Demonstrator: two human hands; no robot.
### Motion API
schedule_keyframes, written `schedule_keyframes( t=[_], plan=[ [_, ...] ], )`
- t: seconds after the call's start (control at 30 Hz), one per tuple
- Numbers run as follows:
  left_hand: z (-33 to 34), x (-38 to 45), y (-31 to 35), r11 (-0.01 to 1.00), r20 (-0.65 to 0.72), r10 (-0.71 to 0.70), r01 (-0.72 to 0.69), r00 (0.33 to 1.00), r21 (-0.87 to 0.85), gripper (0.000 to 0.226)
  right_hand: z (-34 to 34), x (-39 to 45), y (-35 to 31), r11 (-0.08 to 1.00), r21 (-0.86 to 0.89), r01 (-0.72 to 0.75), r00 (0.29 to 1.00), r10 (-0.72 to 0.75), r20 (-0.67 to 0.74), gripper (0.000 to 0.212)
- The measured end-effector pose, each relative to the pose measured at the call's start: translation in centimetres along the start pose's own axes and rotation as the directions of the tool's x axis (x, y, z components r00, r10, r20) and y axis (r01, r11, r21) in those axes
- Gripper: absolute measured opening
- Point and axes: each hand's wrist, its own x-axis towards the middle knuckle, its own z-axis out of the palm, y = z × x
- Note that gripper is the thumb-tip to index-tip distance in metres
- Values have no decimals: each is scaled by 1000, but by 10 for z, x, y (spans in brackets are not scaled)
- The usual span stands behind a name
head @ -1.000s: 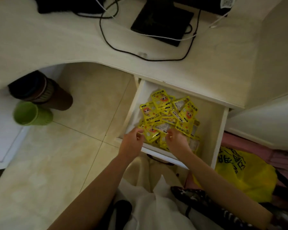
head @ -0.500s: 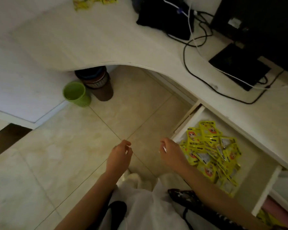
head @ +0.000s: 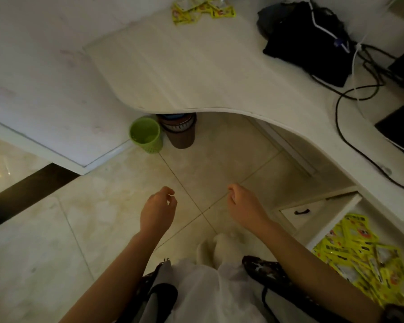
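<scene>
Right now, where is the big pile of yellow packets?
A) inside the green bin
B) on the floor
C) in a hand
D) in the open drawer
D: the yellow packets lie heaped inside the open drawer under the desk, at the right.

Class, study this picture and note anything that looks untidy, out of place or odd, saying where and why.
The drawer at lower right stands open, with yellow sachets heaped in it, overlapping at all angles. A few more sachets lie strewn on the desk, apart from the rest.
</scene>
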Motion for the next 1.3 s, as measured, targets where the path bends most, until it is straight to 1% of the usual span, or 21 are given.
schedule_keyframes(
  t=[0.1,0.23,0.37,0.5,0.6,0.77,1.07,1.3],
  plan=[
    [-7,34,9,1000,-15,-15,15,1000,5,24,-12,38,-16,1000,-10,2,1000,-2,-20,37],
    [-14,86,32,1000,-19,0,0,1000,5,24,-34,93,-30,999,-28,22,998,-23,-55,37],
    [-24,148,63,1000,-53,8,-7,999,15,24,-68,152,-43,997,-50,60,997,-63,-50,37],
    [-34,208,90,1000,-84,6,-6,996,-5,22,-106,213,-58,994,-47,103,992,-107,-73,29],
    [-43,246,108,1000,-97,14,-15,995,-7,22,-133,254,-70,988,-61,145,987,-149,-61,33],
    [-60,306,129,999,-101,46,-45,994,12,22,-170,315,-89,981,-94,169,984,-173,-40,35],
    [-97,442,158,989,-93,136,-130,986,68,23,-216,431,-125,983,-102,151,984,-159,-80,35],
    [-124,547,178,977,-43,195,-190,980,99,23,-247,513,-146,993,-66,96,984,-105,-145,33]
  ],
)
